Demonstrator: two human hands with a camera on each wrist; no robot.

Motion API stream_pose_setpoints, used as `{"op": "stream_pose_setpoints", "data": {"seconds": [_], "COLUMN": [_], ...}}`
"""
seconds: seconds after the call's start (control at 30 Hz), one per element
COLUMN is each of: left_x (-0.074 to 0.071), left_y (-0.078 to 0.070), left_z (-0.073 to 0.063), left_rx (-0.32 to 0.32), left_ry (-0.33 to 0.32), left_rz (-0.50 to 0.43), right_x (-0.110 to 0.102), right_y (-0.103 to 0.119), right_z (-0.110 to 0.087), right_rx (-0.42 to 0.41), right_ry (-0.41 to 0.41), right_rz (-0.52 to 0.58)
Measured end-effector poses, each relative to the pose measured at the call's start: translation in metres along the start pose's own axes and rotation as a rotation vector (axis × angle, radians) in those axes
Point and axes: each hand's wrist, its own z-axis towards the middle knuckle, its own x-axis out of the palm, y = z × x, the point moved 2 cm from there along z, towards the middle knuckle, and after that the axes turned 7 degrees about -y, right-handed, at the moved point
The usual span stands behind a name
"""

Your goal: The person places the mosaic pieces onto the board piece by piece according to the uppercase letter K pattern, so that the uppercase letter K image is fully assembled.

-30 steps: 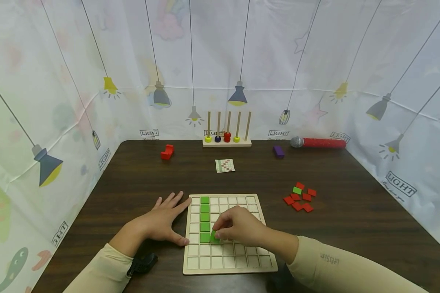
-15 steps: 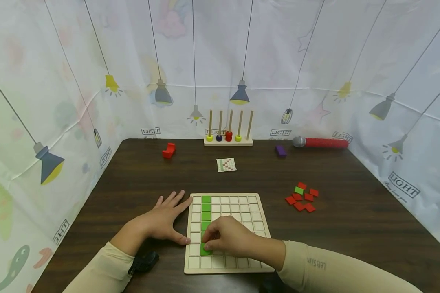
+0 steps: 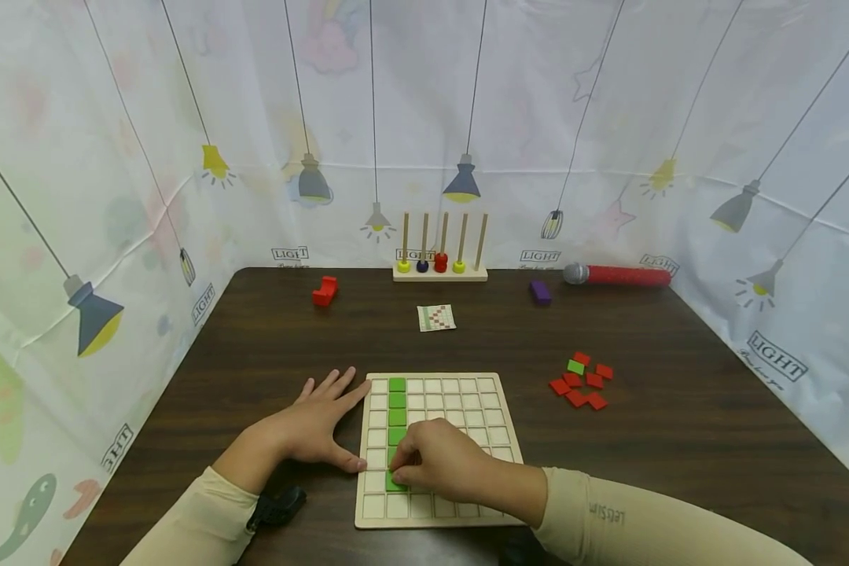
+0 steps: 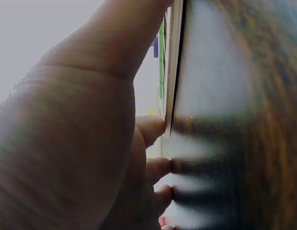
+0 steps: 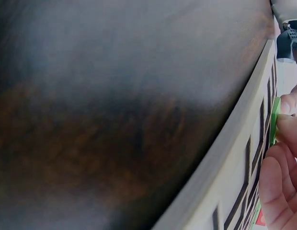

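1 card (image 3: pixel 436 318) lies behind the grid board (image 3: pixel 469 386); loose tiles (image 3: pixel 594 381) lie right.

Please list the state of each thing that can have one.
Grid board, flat, partly filled
Nearest green tile, pinched
Left hand, spread, touching grid board
Right hand, pinching nearest green tile
Pattern card, face up
Microphone, lying on its side
Peg abacus, upright, partly loaded
Loose tiles, scattered

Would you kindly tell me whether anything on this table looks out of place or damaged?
Nothing looks spilled or damaged. The only mildly untidy spot is the scatter of red tiles to the right of the board: they lie at mixed angles, with a single loose green tile among them.
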Motion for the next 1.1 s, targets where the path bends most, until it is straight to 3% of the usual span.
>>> {"op": "stream_pose_setpoints", "data": {"seconds": [0.77, 1.1], "left_x": [0.0, -0.001], "left_y": [0.0, -0.001], "left_z": [0.0, 0.0], "left_rx": [0.013, 0.011], "left_ry": [-0.003, -0.002], "left_rz": [0.005, 0.008], "right_x": [-0.004, -0.031], "right_y": [0.002, -0.024], "right_z": [-0.004, -0.012], "right_rx": [-0.01, 0.018], "right_ry": [0.036, -0.096], "right_rz": [-0.07, -0.041]}}
